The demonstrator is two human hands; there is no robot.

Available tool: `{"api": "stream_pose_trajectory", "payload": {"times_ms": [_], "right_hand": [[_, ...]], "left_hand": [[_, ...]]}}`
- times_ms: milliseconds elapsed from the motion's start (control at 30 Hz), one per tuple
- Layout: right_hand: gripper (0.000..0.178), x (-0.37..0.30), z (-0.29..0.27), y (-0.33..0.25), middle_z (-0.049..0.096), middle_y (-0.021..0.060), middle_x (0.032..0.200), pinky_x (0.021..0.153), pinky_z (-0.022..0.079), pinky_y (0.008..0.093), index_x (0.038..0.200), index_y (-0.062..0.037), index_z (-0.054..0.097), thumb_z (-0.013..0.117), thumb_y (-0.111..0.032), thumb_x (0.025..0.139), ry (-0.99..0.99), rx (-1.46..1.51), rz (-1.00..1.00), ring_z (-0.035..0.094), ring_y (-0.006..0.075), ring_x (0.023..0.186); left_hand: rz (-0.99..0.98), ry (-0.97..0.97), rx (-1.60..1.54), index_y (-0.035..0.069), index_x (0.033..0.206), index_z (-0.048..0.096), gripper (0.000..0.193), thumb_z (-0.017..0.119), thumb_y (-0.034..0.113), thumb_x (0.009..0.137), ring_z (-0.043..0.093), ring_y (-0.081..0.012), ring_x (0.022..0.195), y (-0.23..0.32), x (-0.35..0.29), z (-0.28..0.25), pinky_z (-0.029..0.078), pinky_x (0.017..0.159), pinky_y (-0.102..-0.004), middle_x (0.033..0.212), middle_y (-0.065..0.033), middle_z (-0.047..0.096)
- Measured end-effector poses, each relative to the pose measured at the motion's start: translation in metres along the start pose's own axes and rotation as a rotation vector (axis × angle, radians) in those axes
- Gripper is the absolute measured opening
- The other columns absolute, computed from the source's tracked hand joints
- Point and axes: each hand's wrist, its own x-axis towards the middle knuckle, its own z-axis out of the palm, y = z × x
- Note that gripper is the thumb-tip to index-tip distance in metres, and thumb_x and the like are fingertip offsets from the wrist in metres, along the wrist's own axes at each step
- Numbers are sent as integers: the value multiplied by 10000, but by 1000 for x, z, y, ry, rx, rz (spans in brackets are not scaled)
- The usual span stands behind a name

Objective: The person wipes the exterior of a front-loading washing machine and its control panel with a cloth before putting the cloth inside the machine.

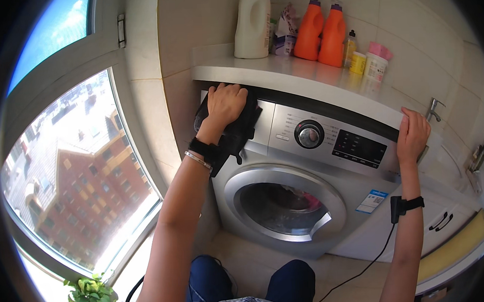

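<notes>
A silver front-loading washing machine (248, 161) stands before me under a white countertop (303, 70). Its round glass door (277, 206) is closed, with pinkish laundry showing inside. At the machine's upper left corner, my left hand (226, 103) has its fingers bent over a black object (241, 127) with strap-like parts; its kind is unclear. This object covers part of the detergent drawer front (263, 131). My right hand (413, 135) is closed round the countertop's right end, beside the control panel (328, 139); some of its fingers are hidden.
A large white jug (253, 26), two orange bottles (331, 36) and several smaller containers stand on the countertop. Left is a window (86, 174) with a leafy plant (92, 300) below. A tap (434, 109) and a white cabinet (423, 224) are at right. A black cable (366, 267) runs from my right wrist.
</notes>
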Motion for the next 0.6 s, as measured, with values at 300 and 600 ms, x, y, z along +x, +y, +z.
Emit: {"api": "stream_pose_trajectory", "payload": {"times_ms": [300, 600], "right_hand": [[183, -2, 2, -1, 640, 41, 985, 874, 371, 364, 1020, -95, 629, 497, -165, 915, -3, 16, 12, 561, 237, 928], [181, -1, -1, 1, 634, 51, 980, 871, 374, 368, 1017, -85, 620, 496, -160, 910, -6, 21, -2, 558, 249, 925]], "left_hand": [[84, -35, -171, 36, 825, 669, 386, 497, 377, 876, 594, -313, 959, 91, -6, -12, 398, 871, -420, 890, -149, 675], [336, 248, -629, 50, 1057, 678, 247, 562, -13, 848, 618, -276, 904, 91, -22, -2, 480, 842, -363, 934, -119, 676]]}}
